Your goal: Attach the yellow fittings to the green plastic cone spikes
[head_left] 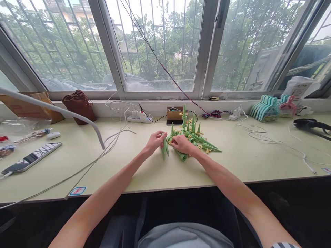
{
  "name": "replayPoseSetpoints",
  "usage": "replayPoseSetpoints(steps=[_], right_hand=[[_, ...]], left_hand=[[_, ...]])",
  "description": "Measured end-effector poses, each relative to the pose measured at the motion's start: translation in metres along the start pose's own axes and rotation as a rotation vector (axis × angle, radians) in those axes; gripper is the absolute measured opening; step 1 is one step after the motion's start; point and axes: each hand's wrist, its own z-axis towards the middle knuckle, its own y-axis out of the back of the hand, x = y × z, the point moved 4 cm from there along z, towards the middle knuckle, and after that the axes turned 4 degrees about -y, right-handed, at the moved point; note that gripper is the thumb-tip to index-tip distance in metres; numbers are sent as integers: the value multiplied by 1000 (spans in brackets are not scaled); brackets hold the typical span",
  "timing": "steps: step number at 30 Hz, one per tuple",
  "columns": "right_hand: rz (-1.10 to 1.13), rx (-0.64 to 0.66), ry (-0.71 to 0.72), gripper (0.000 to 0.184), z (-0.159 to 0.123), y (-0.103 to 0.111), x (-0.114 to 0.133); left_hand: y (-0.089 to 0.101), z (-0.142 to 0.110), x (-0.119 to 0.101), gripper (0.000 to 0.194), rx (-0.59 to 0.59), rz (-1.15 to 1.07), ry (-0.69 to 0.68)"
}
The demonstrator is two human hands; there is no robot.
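Several green plastic cone-shaped pieces [164,151] hang point down from my left hand [155,140], whose fingers are closed round them. Close beside it, my right hand [182,143] reaches into a pile of green plastic pieces [204,140], fingers curled together. What the right fingertips pinch is hidden. Small yellow pegs stick out among the pile. A taller green spire [184,119] stands upright behind my right hand, and a short green tube [183,157] lies in front of it.
A small cardboard box [174,113] stands behind the pile. Left are a power strip [139,119], loose cables, a brown pouch [79,107], a phone [32,158] and a grey curved arm [64,112]. Right are teal hangers [265,108], pink hangers [287,106] and a black strapped object [314,126].
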Motion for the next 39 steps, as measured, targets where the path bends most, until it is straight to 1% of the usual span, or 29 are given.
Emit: replayPoseSetpoints(steps=[4, 8, 11, 15, 16, 19, 21, 23, 26, 30, 34, 39], right_hand=[[173, -135, 16, 11, -2, 8, -2], [325, -259, 32, 14, -3, 14, -2], [399, -315, 31, 14, -2, 15, -3], [462, -311, 43, 11, -2, 14, -4], [474, -304, 42, 13, -2, 13, -4], [473, -285, 63, 29, -3, 14, -2], [433, -285, 95, 34, -4, 16, 1], [391, -290, 118, 33, -4, 17, 4], [372, -294, 122, 27, -5, 16, 4], [435, -304, 108, 22, -4, 13, 1], [475, -340, 81, 13, -5, 15, -1], [562, -349, 40, 13, -6, 19, 0]], left_hand=[[1, 2, 2, 45, -25, -21, -16], [-1, 2, 2, 46, 4, -58, -17], [-4, 1, 0, 49, 21, -88, 4], [-6, -2, -3, 50, 23, -153, 26], [-6, -2, -3, 49, 32, -165, 33], [-8, -3, -3, 46, 109, -172, 54], [-10, -4, -3, 44, 171, -166, 63], [-11, -4, -2, 43, 208, -165, 70], [-12, -4, -1, 43, 221, -166, 78], [-12, -4, -1, 43, 216, -161, 77], [-11, -4, -3, 44, 203, -125, 47], [-10, -3, -3, 44, 200, -114, 44]])
